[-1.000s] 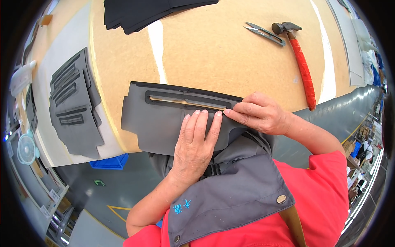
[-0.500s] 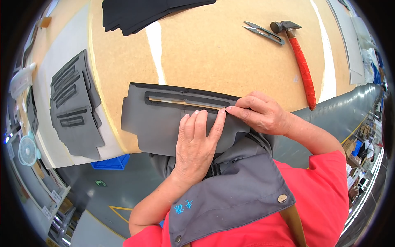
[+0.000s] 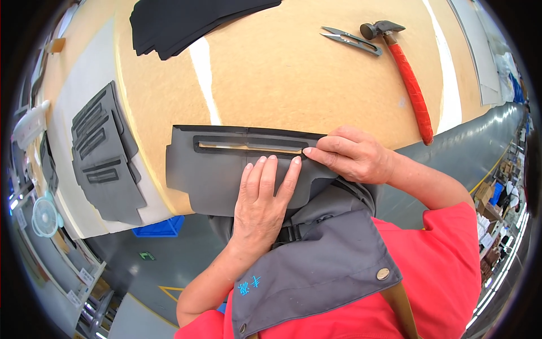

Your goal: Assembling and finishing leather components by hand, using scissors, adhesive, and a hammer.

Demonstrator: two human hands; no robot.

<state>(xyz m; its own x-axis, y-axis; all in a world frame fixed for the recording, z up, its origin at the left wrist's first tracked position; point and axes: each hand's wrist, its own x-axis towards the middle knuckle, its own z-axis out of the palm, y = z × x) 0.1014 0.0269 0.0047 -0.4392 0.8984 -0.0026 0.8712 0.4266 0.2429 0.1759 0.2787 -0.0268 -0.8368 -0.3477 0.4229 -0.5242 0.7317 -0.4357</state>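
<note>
Lying at the near edge of the tan board counter (image 3: 293,85), a dark grey flexible panel with a long narrow slot cut through it (image 3: 220,169) hangs partly over that edge toward the person. The left hand (image 3: 262,198) rests flat on the panel's near part, fingers straight and together, pressing down rather than grasping. The right hand (image 3: 353,155) sits at the right end of the slot, its fingertips (image 3: 309,151) pinched on the slot's dark rim there; this grip is clenched on the panel's edge.

Left of the panel, a stack of similar grey slotted pieces (image 3: 104,158) lies on a pale sheet. At the far side, a pile of black sheets (image 3: 186,22) rests on the counter. Far right, well apart from the hands, lie a pair of small metal thread snips (image 3: 350,40) and, just beside them, a hammer with a red handle (image 3: 409,79).
</note>
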